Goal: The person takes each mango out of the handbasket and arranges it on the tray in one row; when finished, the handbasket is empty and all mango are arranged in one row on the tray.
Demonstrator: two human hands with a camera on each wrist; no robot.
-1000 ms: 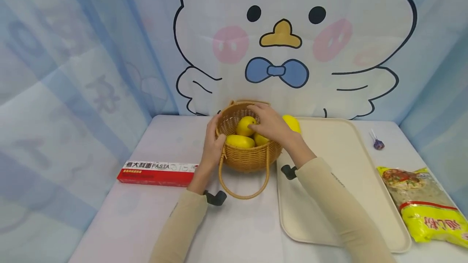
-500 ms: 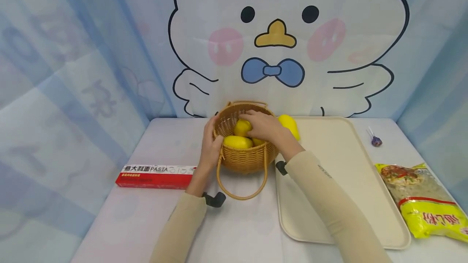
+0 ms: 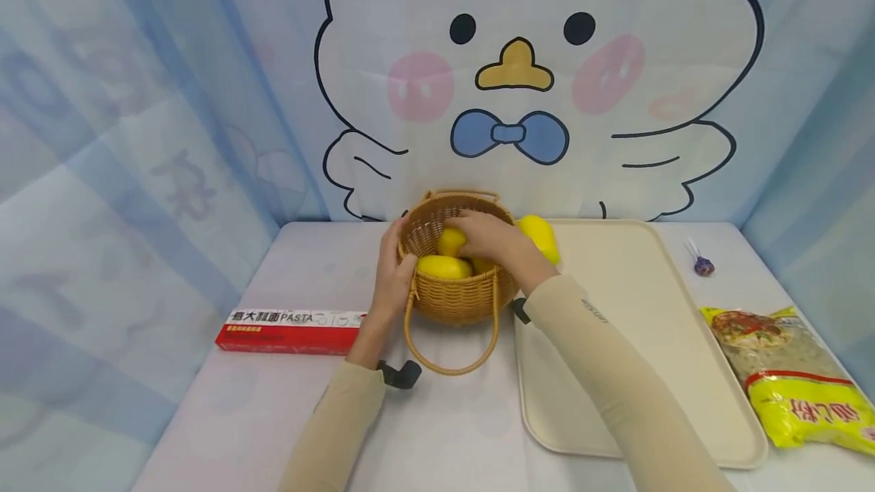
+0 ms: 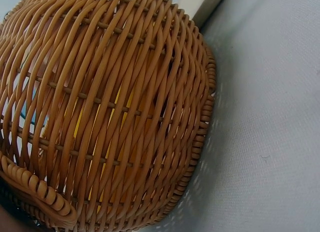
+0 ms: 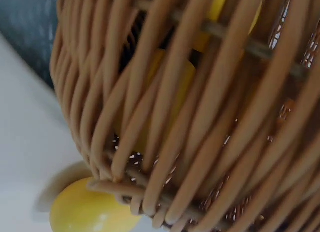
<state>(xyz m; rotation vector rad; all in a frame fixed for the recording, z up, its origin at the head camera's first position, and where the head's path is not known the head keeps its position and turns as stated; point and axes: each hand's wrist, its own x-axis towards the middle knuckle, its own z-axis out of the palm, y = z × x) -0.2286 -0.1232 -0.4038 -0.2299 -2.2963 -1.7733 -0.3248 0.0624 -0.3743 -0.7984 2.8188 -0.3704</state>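
In the head view a round wicker basket stands at the table's back, its front handle hanging down. Several yellow fruits that look like lemons lie inside, one at the front. My left hand holds the basket's left rim, thumb at the front. Reaching over the right rim, my right hand grips the rear lemon; its fingertips are partly hidden. Both wrist views show mainly the basket's woven wall, with yellow behind the weave. Another lemon lies outside, right of the basket.
A cream tray lies to the right, close against the basket. Beyond it are a lollipop and a bag of noodles. A red and white pasta box lies left of my left forearm. A printed curtain hangs behind.
My right hand has lowered farther into the basket, and its fingers now close over the rear lemon. The left hand keeps its hold on the rim. The head view has shifted slightly.
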